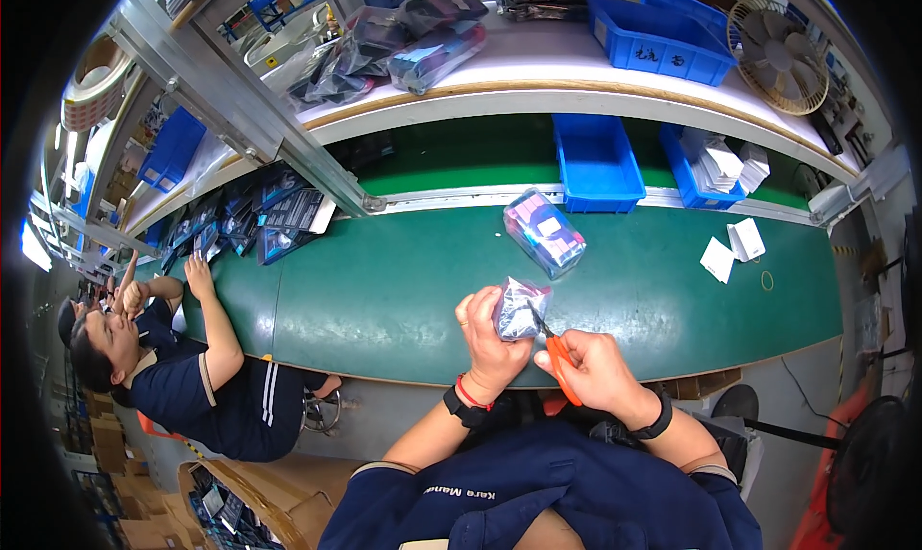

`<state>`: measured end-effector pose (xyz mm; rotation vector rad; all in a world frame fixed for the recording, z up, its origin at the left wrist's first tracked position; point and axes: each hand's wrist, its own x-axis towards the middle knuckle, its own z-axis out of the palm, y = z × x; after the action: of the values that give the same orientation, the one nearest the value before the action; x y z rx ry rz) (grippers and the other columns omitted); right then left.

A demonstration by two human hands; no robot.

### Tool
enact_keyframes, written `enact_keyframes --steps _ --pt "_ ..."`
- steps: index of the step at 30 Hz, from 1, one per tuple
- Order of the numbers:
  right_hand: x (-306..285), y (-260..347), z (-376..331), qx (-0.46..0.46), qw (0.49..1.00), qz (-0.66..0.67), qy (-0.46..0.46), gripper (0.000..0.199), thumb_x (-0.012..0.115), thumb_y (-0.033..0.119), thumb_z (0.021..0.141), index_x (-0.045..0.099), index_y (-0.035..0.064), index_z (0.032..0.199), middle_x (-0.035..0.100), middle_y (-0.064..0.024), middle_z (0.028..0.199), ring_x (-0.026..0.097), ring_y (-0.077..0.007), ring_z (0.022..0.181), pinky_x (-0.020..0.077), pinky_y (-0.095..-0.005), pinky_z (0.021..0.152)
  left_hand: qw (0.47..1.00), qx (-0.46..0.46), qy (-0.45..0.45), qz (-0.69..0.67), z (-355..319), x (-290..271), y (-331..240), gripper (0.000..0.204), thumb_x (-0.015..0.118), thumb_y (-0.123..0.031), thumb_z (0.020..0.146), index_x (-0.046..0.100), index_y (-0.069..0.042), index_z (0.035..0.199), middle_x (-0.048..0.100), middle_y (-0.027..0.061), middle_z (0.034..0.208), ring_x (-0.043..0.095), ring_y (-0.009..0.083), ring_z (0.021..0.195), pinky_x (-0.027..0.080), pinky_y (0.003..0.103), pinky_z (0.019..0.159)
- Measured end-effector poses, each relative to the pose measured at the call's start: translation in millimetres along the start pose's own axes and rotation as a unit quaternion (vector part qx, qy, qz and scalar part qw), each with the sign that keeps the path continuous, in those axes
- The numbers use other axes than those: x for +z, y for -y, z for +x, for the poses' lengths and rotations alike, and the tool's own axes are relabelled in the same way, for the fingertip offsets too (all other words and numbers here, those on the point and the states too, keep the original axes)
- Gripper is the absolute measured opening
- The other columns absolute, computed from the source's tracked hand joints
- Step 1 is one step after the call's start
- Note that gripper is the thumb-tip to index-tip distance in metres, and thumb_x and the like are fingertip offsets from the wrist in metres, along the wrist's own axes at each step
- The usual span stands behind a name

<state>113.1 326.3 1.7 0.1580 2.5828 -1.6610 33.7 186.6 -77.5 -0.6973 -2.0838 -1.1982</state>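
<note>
Hands of the wearer above the near edge of a green conveyor belt (384,300). The left hand (490,343) is closed around a small clear plastic bag (519,310) with a purplish item inside, held upright just over the belt. The right hand (600,367) grips orange-handled scissors (557,353), whose dark blades point up and left and meet the right side of the small bag; the handles are mostly covered by the fingers. Both wrists carry dark bands, the left also a red cord.

Surroundings: a larger clear packet (545,231) with pink and blue contents lies flat on the belt just beyond the hands, apart from them. To the right on the belt lie two white folded cards (732,247) and, farther right, a small rubber band (765,280). Behind the belt stand a blue bin (597,161) and a second blue bin holding white cards (715,166). A raised white shelf (538,70) carries more bagged packets (408,41), a blue tray (658,41) and a beige fan (778,41). A slanted metal post (250,108) crosses the upper left. At left a seated co-worker (182,358) in dark blue rests an arm on the belt beside a heap of dark packets (250,219)
</note>
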Motion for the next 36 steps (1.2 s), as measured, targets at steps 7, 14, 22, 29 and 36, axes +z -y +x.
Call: enact_keyframes --steps 7,14,22,29,36 --pt "11.0 -14.0 3.9 0.087 0.96 0.258 0.068 0.04 0.054 0.039 0.091 0.055 0.002 0.074 0.051 -0.0021 0.05 0.05 -0.008 0.041 0.0384 -0.0223 0.038 0.999 -0.027 -0.021 -0.004 -6.8 8.1 -10.0 0.065 0.07 0.002 0.056 0.041 -0.003 0.114 0.051 0.0173 0.108 0.044 0.035 0.101 0.035 0.043 0.09" --pt "12.1 -23.6 8.3 0.079 0.911 0.388 0.112 0.038 0.052 0.036 0.093 0.055 0.0015 0.077 0.052 -0.0008 0.051 0.052 -0.008 0.043 0.0388 -0.0219 0.039 0.998 -0.034 -0.036 -0.026 -12.0 10.4 -6.5 0.063 0.07 0.004 0.056 0.041 -0.003 0.111 0.05 0.0178 0.108 0.044 0.0351 0.102 0.037 0.044 0.09" --pt "-12.0 -24.9 9.4 -0.217 0.943 -0.13 -0.218 0.022 0.07 0.022 0.072 0.057 0.0049 0.078 0.056 -0.0051 0.058 0.054 -0.0207 0.047 0.0389 -0.0316 0.044 0.999 0.017 -0.011 -0.045 -12.7 11.0 -4.0 0.062 0.071 0.002 0.059 0.04 -0.003 0.112 0.051 0.0176 0.107 0.053 0.0326 0.099 0.041 0.044 0.092" --pt "-85.2 -75.9 6.8 0.004 0.854 -0.436 -0.284 0.03 0.073 0.02 0.064 0.063 0.0063 0.089 0.062 -0.0099 0.082 0.059 -0.0278 0.077 0.0406 -0.0396 0.071 0.841 -0.343 0.014 -0.418 28.4 -9.8 3.8 0.073 0.07 0.003 0.069 0.027 -0.002 0.128 0.048 0.0145 0.114 0.052 0.0229 0.106 0.042 0.034 0.093" --pt "-50.0 -25.7 21.4 -0.286 0.919 -0.186 -0.199 0.019 0.065 0.003 0.073 0.063 0.0045 0.092 0.061 -0.0127 0.099 0.057 -0.0318 0.093 0.0443 -0.0399 0.083 0.895 -0.27 0.15 -0.323 21.4 -11.6 -9.3 0.092 0.071 0.001 0.065 0.018 -0.006 0.14 0.046 0.0148 0.118 0.051 0.0236 0.108 0.043 0.036 0.092"
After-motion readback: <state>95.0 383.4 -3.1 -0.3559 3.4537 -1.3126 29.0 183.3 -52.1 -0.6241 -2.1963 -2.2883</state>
